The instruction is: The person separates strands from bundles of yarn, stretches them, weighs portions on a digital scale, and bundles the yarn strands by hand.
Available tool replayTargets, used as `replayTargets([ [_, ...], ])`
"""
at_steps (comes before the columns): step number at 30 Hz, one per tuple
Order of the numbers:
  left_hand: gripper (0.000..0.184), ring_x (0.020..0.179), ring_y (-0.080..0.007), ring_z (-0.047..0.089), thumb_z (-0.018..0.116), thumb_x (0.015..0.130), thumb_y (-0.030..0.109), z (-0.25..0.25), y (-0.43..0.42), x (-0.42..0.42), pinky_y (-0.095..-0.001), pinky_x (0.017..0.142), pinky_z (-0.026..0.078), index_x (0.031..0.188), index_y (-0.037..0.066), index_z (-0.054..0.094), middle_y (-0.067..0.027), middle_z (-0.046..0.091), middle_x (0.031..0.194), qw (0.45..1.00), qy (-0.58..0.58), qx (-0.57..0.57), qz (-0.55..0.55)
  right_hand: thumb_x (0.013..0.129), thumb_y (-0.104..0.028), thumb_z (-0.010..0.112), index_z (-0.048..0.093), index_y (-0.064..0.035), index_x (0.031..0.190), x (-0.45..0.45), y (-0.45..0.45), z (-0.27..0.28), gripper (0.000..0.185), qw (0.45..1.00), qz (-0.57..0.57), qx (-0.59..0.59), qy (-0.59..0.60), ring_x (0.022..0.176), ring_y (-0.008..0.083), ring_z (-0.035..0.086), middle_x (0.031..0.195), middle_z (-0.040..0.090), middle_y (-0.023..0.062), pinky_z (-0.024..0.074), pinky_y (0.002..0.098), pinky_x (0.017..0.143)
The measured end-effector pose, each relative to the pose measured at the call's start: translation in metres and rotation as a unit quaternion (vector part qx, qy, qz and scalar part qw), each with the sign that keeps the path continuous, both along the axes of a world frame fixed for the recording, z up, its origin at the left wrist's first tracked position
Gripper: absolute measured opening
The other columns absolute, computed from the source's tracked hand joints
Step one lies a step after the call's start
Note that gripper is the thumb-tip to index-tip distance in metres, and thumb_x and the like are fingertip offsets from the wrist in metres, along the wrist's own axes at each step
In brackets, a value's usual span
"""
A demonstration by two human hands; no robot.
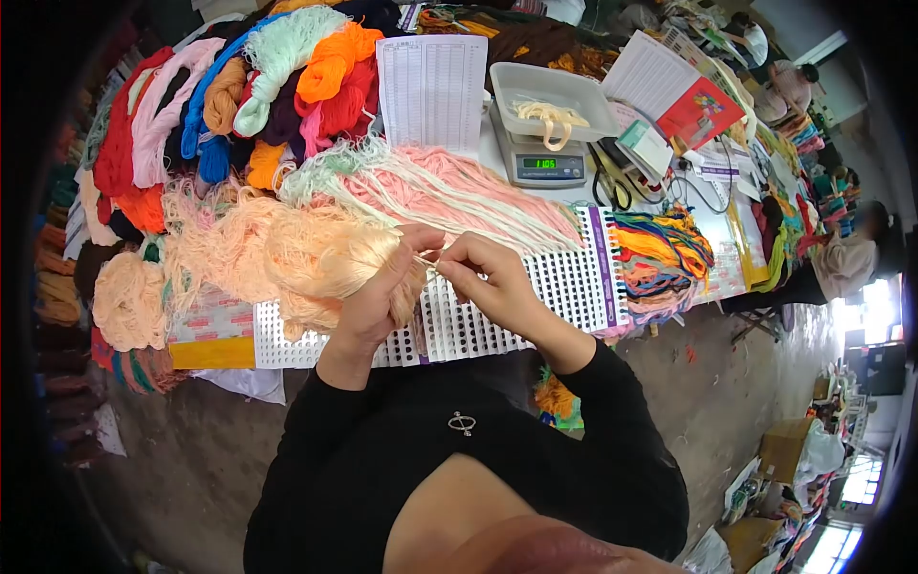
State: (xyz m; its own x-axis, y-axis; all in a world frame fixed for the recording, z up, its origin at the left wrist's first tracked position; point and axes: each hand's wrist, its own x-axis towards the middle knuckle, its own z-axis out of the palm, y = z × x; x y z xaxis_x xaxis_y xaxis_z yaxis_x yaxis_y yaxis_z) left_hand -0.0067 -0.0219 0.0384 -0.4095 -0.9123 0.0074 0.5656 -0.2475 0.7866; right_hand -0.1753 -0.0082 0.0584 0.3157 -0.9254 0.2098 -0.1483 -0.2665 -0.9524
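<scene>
A big loose skein of peach thread (320, 253) spreads across the left part of the table. My left hand (378, 292) is closed around the skein's right end. Just to the right, my right hand (492, 282) is bent in a pinch at a few thin strands coming from that end; the fingertips of both hands nearly meet. Below them lies a white card punched with rows of holes (478, 330). Pink and white threads (449, 191) are laid out behind the hands, reaching toward the card's purple strip (601, 258).
A digital scale (545, 165) carries a plastic tub (555, 86) with some cream thread inside. Black scissors (612, 182) lie beside it. Multicoloured threads (660, 253) hang off the card's right edge. Heaped skeins (220, 96) fill the back left. Other people sit far right.
</scene>
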Motion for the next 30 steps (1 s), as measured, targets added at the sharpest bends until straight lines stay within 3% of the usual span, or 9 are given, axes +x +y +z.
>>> replayTargets([
  [4, 0.034, 0.097, -0.0134, 0.048, 0.042, 0.093, 0.024, -0.007, -0.002, 0.002, -0.0275, 0.087, 0.037, 0.112, -0.003, 0.052, -0.0064, 0.052, 0.108, 1.000, 0.000, -0.005, -0.008, 0.088, -0.011, 0.053, 0.053, 0.0012, 0.084, -0.001, 0.001, 0.001, 0.013, 0.999, 0.001, 0.031, -0.017, 0.057, 0.0066, 0.050, 0.071, 0.050, 0.0018, 0.0410, 0.0191, 0.053],
  [7, 0.037, 0.099, -0.0143, 0.048, 0.040, 0.094, 0.026, -0.003, -0.003, 0.002, -0.0277, 0.088, 0.038, 0.115, -0.002, 0.049, -0.0095, 0.052, 0.109, 0.999, 0.021, 0.000, -0.035, 0.090, -0.010, 0.049, 0.051, 0.0008, 0.088, -0.002, -0.001, -0.005, 0.011, 0.986, 0.024, 0.095, -0.136, 0.059, 0.0077, 0.052, 0.072, 0.051, 0.0015, 0.0424, 0.0195, 0.056],
  [9, 0.038, 0.100, -0.0144, 0.048, 0.038, 0.094, 0.028, -0.002, -0.004, 0.005, -0.0281, 0.088, 0.038, 0.116, -0.002, 0.047, -0.0105, 0.052, 0.108, 0.998, 0.034, 0.032, -0.039, 0.092, -0.015, 0.047, 0.051, -0.0009, 0.089, -0.003, 0.001, -0.003, 0.015, 0.976, 0.003, 0.147, -0.163, 0.062, 0.0112, 0.058, 0.081, 0.059, 0.0056, 0.0425, 0.0188, 0.056],
  [14, 0.037, 0.106, -0.0176, 0.047, 0.037, 0.095, 0.027, 0.005, -0.006, 0.009, -0.0321, 0.096, 0.036, 0.114, -0.003, 0.048, -0.0102, 0.052, 0.110, 0.998, 0.054, 0.037, -0.014, 0.094, -0.016, 0.042, 0.045, -0.0018, 0.089, -0.008, -0.002, -0.005, 0.016, 0.942, 0.042, 0.226, -0.245, 0.061, 0.0135, 0.058, 0.082, 0.058, 0.0093, 0.0461, 0.0224, 0.057],
  [19, 0.037, 0.109, -0.0180, 0.047, 0.038, 0.095, 0.028, 0.003, -0.005, 0.007, -0.0328, 0.099, 0.034, 0.114, -0.002, 0.048, -0.0099, 0.052, 0.112, 0.997, 0.068, 0.026, -0.031, 0.090, -0.010, 0.049, 0.050, -0.0007, 0.098, 0.000, -0.004, -0.015, 0.012, 0.969, -0.017, 0.170, -0.181, 0.057, 0.0080, 0.051, 0.079, 0.054, 0.0028, 0.0418, 0.0197, 0.054],
  [25, 0.036, 0.110, -0.0173, 0.046, 0.040, 0.094, 0.027, 0.008, -0.001, 0.003, -0.0317, 0.100, 0.033, 0.112, -0.002, 0.050, -0.0093, 0.051, 0.112, 0.999, 0.047, 0.007, -0.009, 0.085, -0.010, 0.058, 0.054, -0.0002, 0.090, 0.006, -0.008, -0.013, 0.012, 0.991, -0.056, 0.102, -0.068, 0.056, 0.0054, 0.048, 0.079, 0.059, 0.0037, 0.0397, 0.0182, 0.051],
  [30, 0.036, 0.110, -0.0174, 0.046, 0.041, 0.094, 0.026, 0.003, -0.003, 0.004, -0.0321, 0.099, 0.033, 0.112, -0.003, 0.050, -0.0095, 0.052, 0.111, 0.999, 0.041, 0.008, -0.010, 0.086, -0.010, 0.055, 0.053, 0.0003, 0.089, 0.006, -0.011, -0.022, 0.010, 0.988, -0.023, 0.100, -0.118, 0.058, 0.0064, 0.050, 0.079, 0.060, 0.0059, 0.0420, 0.0192, 0.054],
])
